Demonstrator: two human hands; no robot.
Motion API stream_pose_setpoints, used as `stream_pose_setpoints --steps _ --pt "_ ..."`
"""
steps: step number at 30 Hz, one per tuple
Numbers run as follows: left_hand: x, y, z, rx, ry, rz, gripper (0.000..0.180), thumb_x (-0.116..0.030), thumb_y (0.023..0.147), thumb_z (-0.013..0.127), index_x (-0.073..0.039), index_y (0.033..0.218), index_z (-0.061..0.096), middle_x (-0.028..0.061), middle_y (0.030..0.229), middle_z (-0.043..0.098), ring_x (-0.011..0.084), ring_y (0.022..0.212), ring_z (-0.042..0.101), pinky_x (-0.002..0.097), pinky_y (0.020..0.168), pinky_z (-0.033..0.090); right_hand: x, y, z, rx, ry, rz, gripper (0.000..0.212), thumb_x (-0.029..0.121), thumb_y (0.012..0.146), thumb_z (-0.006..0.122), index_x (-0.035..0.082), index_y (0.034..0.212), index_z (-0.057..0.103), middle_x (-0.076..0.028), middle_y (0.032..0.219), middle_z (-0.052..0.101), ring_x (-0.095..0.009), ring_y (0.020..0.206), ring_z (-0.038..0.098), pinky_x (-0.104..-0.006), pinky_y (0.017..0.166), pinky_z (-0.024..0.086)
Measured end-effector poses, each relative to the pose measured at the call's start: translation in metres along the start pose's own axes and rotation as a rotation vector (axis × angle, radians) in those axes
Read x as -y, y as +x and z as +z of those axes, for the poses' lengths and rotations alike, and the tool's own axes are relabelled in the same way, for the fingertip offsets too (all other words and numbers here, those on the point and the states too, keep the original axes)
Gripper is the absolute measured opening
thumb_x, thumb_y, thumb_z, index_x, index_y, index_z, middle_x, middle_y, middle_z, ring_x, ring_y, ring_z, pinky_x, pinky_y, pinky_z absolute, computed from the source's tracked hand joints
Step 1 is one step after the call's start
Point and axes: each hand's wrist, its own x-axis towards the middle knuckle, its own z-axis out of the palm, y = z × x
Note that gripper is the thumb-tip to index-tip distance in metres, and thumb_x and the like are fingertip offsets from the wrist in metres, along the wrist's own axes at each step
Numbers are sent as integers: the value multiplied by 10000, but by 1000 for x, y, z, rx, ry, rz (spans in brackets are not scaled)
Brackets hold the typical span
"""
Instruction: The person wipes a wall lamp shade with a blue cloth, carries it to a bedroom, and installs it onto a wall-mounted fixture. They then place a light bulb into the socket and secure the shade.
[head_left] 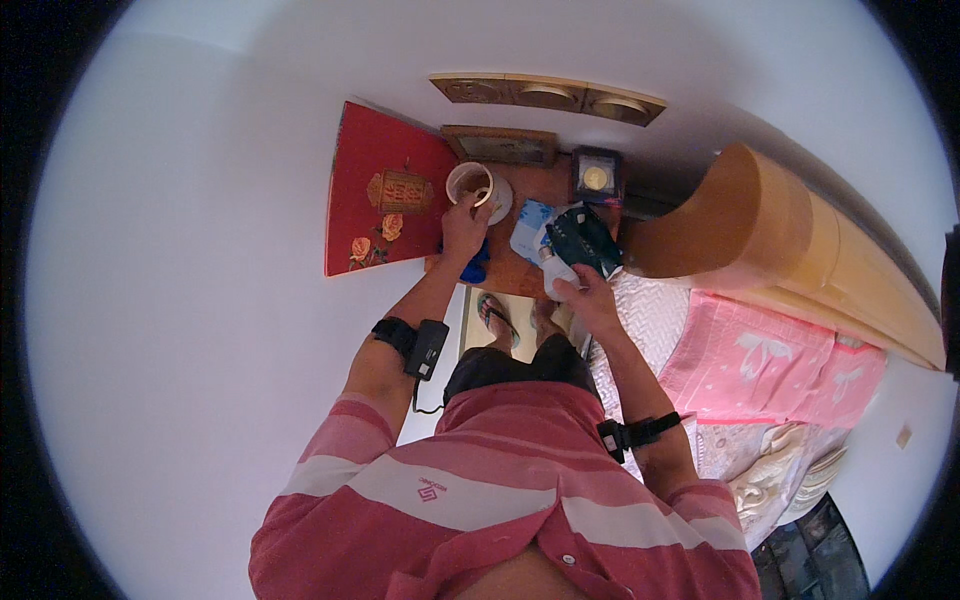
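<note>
My left hand (465, 228) is closed at the near side of a white cup (455, 184), its fingers at the cup's rim or handle. A second round white vessel (503, 203) shows just right of that cup, partly hidden. My right hand (594, 300) grips a smooth white bottle-like thing (557, 272), whose exact kind I cannot make out. Touching or just beyond it lies a dark green packet (583, 240). A light blue and white packet (530, 228) rests left of the green one. Something bright blue (475, 268) sits beside my left wrist, partly covered.
These things stand on a small wooden bedside table (508, 262). A red panel with flowers (360, 215) leans at left. Behind are a framed picture (500, 147) and a cased gold disc (596, 177). A curved wooden headboard (760, 225) and bed with pink cloth (750, 365) lie right.
</note>
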Motion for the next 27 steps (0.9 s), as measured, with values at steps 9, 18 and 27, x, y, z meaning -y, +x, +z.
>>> stream_pose_setpoints --steps 9,18,27 --pt "6 0 8 -41 91 64 294 -274 923 708 -26 1082 697 249 919 716 435 899 697 521 773 548 66 72 25 -160 -789 -537 617 242 881 741 -34 1381 507 -290 1283 569 -469 1136 607 -503 950 531" --pt "8 -8 2 3 111 82 263 -235 939 684 -6 1069 678 244 914 706 435 883 692 521 750 545 58 185 60 -144 -1241 -436 463 150 894 679 -77 1269 531 -289 1241 538 -445 1061 632 -493 909 560" --pt "11 -6 0 30 89 84 221 -217 948 652 -47 1088 663 249 891 704 435 874 699 527 760 549 33 206 60 -202 -1250 -525 359 168 916 619 -53 1197 601 -284 1179 645 -418 994 713 -493 843 608"
